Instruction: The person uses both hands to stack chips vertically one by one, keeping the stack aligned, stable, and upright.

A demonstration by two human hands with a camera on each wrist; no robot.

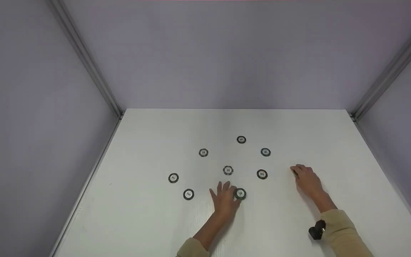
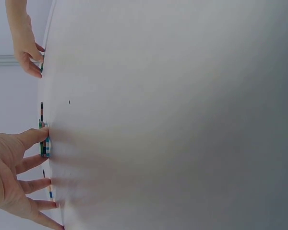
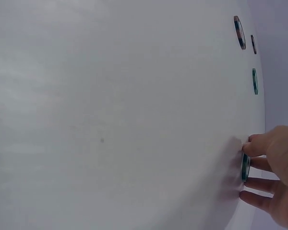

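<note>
**Head view: both hands down on poker chips**

Head view shows a white table (image 1: 148, 221) with dark-rimmed chips scattered flat across it. The left hand (image 1: 225, 200) lies with fingers spread, thumb tip against the near chip (image 1: 240, 193); the left wrist view confirms the thumb (image 2: 36, 136) touching that chip's edge (image 2: 46, 146), other fingers splayed on the surface. Not yet a pinch, as far as I can tell.

The right hand (image 1: 307, 180) rests well apart to the right, fingers curled over a chip (image 3: 245, 167) that only the right wrist view shows, thumb and fingers bracketing its rim.

Six loose chips lie beyond the grips, the centre chip (image 1: 228, 170) just ahead of the left fingertips.

Judgement: gathering step, early. Next each hand likely needs a fingertip under the rim to lift or slide its chip; thin, flat chips may slip.
</note>
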